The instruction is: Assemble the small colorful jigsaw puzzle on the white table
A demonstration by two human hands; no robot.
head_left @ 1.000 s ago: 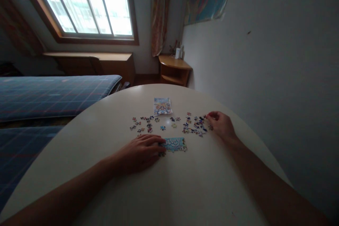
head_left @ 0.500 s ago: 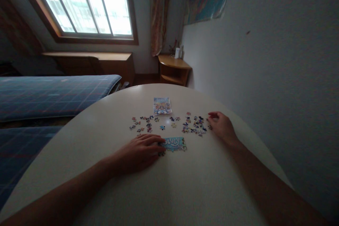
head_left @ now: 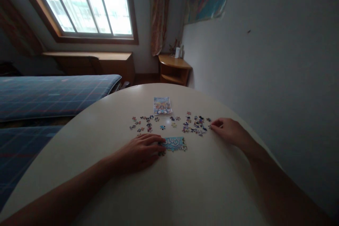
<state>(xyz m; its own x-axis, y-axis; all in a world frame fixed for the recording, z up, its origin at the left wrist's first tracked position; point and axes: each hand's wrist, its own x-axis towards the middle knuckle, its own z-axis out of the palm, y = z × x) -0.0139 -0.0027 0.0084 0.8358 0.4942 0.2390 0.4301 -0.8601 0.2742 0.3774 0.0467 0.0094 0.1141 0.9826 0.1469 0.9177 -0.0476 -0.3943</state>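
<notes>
A joined strip of jigsaw puzzle (head_left: 174,143), light blue with white lettering, lies on the white round table. My left hand (head_left: 141,150) rests flat over its left end, fingers stretched out and covering that part. At the right edge of the loose pieces, my right hand (head_left: 227,130) pinches a small dark puzzle piece (head_left: 210,126) at the tabletop. Just beyond those fingertips lies another puzzle piece (head_left: 208,119). A cluster of loose pieces (head_left: 196,125) spreads to the left of my right hand.
More loose pieces (head_left: 149,125) lie beyond my left hand. A printed picture sheet (head_left: 162,106) sits farther back on the table (head_left: 127,99). A bed with a plaid mattress (head_left: 53,95) stands at left, a wall (head_left: 265,77) at right, and a corner shelf (head_left: 174,62) behind.
My right hand has moved slightly toward me and right, its fingertips now at the small dark piece. A piece beyond it shows more clearly. My left hand stays put.
</notes>
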